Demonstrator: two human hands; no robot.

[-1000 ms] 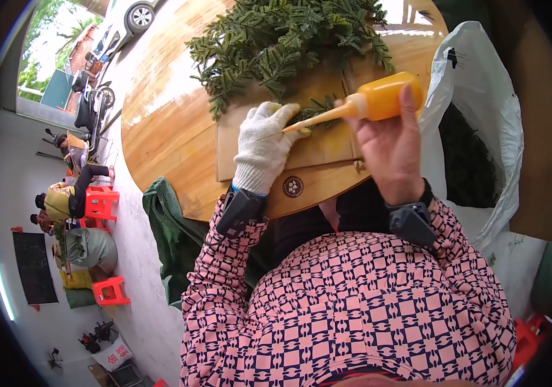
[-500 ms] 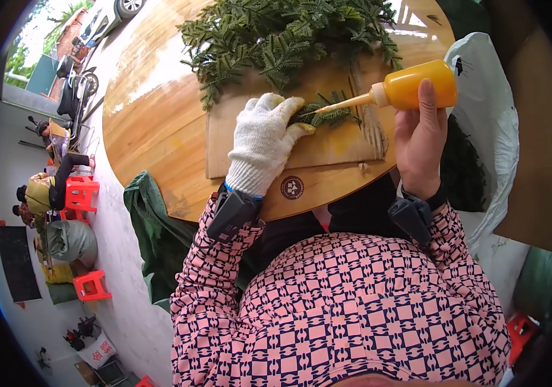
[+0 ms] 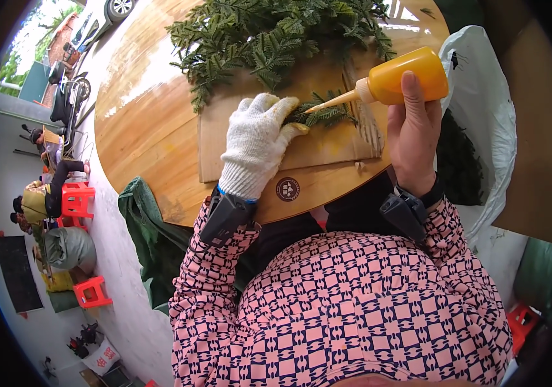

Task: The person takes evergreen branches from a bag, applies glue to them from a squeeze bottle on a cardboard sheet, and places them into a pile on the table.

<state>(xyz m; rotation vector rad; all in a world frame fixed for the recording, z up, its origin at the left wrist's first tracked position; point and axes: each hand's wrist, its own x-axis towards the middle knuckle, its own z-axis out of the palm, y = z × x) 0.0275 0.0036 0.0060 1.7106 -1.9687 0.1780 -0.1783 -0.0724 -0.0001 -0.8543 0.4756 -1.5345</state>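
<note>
My left hand [image 3: 254, 143], in a white knitted glove with yellowish stained fingertips, is closed on the left end of a small green fir sprig [image 3: 331, 116]. The sprig lies over a flat piece of brown cardboard [image 3: 237, 158]. In my bare right hand [image 3: 413, 129] is a squeeze bottle [image 3: 411, 74] filled with something orange-yellow. The bottle is tilted, and its long narrow nozzle points down to the left. The nozzle's tip is at the sprig, close to the gloved fingers; whether it touches I cannot tell.
A heap of fir branches [image 3: 276, 39] covers the far part of the round wooden table [image 3: 140, 122]. On the right hangs a white plastic bag [image 3: 495, 122] beside dark greenery. Green cloth [image 3: 144, 219] drapes at the left edge. People sit near red stools [image 3: 77, 201] farther left.
The bottle's base has risen slightly, so it tilts a little more. Its nozzle stays at the sprig. The left hand keeps its hold, and the whole view has shifted slightly.
</note>
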